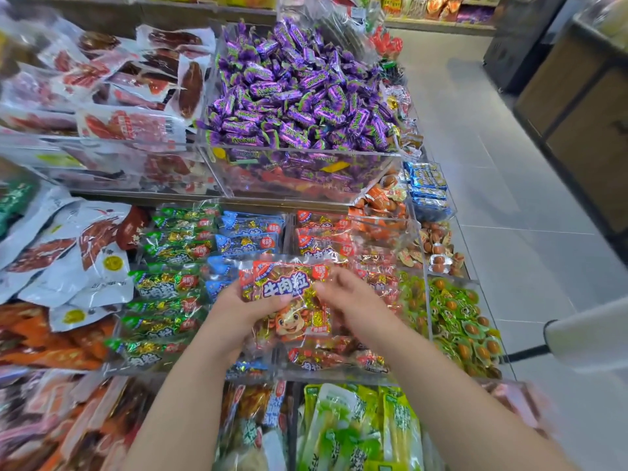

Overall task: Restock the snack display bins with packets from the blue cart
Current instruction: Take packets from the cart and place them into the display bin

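candy bin point(299, 171) behind packet bins point(339, 372)

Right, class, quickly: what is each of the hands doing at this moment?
Left hand: grips the red packet.
Right hand: pinches the same packet's right edge.

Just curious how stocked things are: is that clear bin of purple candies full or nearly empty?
Full: purple-wrapped candies are heaped above the front wall of the clear bin, and more show through it.

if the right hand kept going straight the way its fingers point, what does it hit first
The right hand points up-left, so first the red beef-snack packet it pinches; depth beyond is unclear.
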